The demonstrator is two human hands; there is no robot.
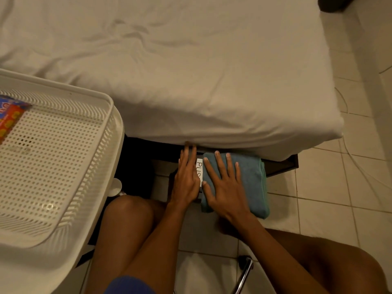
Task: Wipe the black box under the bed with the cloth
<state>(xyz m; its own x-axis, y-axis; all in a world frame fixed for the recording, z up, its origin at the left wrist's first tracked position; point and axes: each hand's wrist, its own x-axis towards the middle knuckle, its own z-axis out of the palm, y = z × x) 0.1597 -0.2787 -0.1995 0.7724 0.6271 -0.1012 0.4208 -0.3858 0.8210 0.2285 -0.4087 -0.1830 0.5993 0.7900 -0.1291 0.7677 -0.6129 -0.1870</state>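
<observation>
A black box (172, 183) sticks out from under the bed's near edge, mostly covered by my hands and the cloth. A white label (199, 168) with letters runs along its top. My left hand (186, 177) lies flat on the box's left part, fingers together and reaching to the mattress edge. A folded teal cloth (252, 179) covers the box's right part. My right hand (224, 183) presses flat on the cloth with its fingers spread.
The bed (191, 71) with a wrinkled white sheet fills the upper view. A white perforated basket (63, 166) with a colourful packet stands at left. My bare knees are below, a chrome chair leg (244, 274) between them. Tiled floor (328, 187) extends right.
</observation>
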